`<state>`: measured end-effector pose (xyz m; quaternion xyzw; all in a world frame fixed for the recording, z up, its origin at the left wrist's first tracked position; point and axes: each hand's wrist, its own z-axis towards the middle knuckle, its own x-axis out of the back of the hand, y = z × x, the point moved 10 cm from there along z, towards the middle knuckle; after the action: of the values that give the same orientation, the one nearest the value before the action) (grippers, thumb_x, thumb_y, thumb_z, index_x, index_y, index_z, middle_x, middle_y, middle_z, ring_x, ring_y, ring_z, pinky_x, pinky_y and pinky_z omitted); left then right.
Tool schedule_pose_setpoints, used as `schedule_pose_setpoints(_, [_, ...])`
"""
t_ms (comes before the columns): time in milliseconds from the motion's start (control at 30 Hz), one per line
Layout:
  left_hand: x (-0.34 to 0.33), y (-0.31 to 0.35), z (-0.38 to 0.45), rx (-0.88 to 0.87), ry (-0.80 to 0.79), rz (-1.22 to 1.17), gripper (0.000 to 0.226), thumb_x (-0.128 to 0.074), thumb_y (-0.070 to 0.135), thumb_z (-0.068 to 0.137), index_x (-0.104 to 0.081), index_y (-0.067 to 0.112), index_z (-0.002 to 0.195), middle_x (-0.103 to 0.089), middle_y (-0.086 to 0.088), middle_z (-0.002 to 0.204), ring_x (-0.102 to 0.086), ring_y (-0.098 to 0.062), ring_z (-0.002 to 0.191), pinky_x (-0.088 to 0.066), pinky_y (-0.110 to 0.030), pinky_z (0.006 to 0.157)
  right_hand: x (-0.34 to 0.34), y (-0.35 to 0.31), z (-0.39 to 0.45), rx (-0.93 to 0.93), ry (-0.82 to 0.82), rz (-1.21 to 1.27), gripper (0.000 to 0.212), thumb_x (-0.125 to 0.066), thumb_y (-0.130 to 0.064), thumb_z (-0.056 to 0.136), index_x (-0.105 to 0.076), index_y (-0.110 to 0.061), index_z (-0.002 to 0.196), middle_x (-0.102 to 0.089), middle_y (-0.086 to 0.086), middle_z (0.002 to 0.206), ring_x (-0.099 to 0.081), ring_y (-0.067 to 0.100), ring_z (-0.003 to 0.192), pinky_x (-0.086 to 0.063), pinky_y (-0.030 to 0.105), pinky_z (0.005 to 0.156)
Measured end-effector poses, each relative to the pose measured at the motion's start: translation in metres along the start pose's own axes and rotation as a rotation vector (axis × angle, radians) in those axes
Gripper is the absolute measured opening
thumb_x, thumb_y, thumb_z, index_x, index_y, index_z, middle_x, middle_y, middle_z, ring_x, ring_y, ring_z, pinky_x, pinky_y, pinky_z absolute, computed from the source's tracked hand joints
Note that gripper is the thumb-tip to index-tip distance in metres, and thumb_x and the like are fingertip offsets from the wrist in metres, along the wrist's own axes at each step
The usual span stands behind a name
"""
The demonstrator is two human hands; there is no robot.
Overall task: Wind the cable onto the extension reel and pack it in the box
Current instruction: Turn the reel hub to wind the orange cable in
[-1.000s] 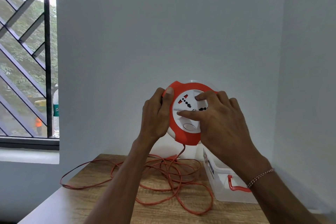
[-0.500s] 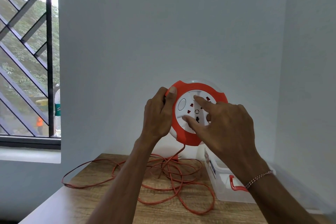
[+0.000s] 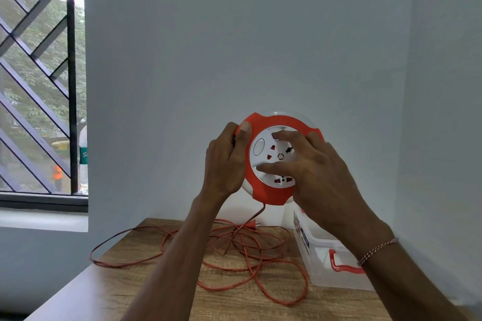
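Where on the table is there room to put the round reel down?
Bare wood shows on the table at the near left, before the cable loops, and along the near edge below the box. The middle is crowded with cable.

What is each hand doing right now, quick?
Left hand: grips the rim of the extension reel, thumb over the orange edge.
Right hand: fingers spread and pressed on the reel's white socket face, not curled round it.
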<state>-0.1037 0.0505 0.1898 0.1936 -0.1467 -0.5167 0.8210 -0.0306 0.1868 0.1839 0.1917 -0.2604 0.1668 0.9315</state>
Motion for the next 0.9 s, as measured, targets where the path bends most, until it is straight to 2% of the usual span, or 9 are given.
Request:
schedule_pose_setpoints(267, [-0.003,0.003,-0.001,-0.009,-0.019,0.02,0.042,-0.036,0.051,0.097,-0.058,0.016,0.094,-0.069,0.006,0.076,-0.069,-0.015,0.064,-0.061,-0.039,0.061,-0.001,0.007,-0.003,-0.097,0.02,0.017,0.066,-0.093,-0.032,0.046,-0.07,-0.036,0.108,-0.06,0.014,0.118,-0.058,0.036,0.102,-0.052,0.048,0.079])
schedule_pose_setpoints(467, [-0.005,0.003,0.0,-0.021,-0.025,0.028,0.036,-0.036,0.052,0.096,-0.058,0.022,0.095,-0.069,0.013,0.079,-0.07,-0.008,0.066,-0.061,-0.026,0.06,0.008,0.01,-0.007,-0.157,0.089,0.033,0.065,-0.09,-0.031,0.051,-0.068,-0.033,0.112,-0.063,0.016,0.11,-0.064,0.034,0.088,-0.056,0.048,0.07])
schedule_pose_setpoints(533, [-0.004,0.001,0.0,-0.011,-0.023,0.014,0.036,-0.037,0.053,0.096,-0.058,0.023,0.096,-0.07,0.014,0.079,-0.071,-0.008,0.066,-0.06,-0.025,0.06,0.01,0.013,-0.01,-0.176,0.118,0.023,0.063,-0.085,-0.037,0.059,-0.064,-0.035,0.118,-0.063,0.015,0.108,-0.065,0.032,0.085,-0.056,0.044,0.07])
schedule_pose_setpoints(633, [-0.002,0.0,0.001,-0.013,-0.009,0.0,0.041,-0.038,0.054,0.096,-0.059,0.019,0.093,-0.07,0.008,0.074,-0.07,-0.01,0.062,-0.061,-0.03,0.057,0.011,0.019,-0.011,-0.239,0.157,0.01,0.062,-0.07,-0.051,0.074,-0.052,-0.037,0.131,-0.063,0.012,0.113,-0.066,0.03,0.089,-0.056,0.04,0.075])
schedule_pose_setpoints(733, [-0.001,0.0,0.001,-0.019,-0.002,-0.001,0.041,-0.038,0.054,0.097,-0.059,0.019,0.094,-0.07,0.008,0.075,-0.07,-0.01,0.062,-0.061,-0.032,0.056,0.012,0.024,-0.012,-0.308,0.192,0.022,0.067,-0.057,-0.067,0.076,-0.05,-0.035,0.135,-0.069,0.008,0.111,-0.068,0.027,0.086,-0.056,0.037,0.072])
schedule_pose_setpoints(900, [-0.005,0.001,0.0,-0.012,-0.014,0.023,0.038,-0.037,0.052,0.097,-0.059,0.021,0.096,-0.071,0.008,0.079,-0.07,-0.012,0.064,-0.062,-0.035,0.06,0.01,0.031,-0.013,-0.384,0.198,0.14,0.069,-0.047,-0.07,0.078,-0.054,-0.028,0.132,-0.071,0.002,0.109,-0.071,0.023,0.084,-0.058,0.037,0.074])
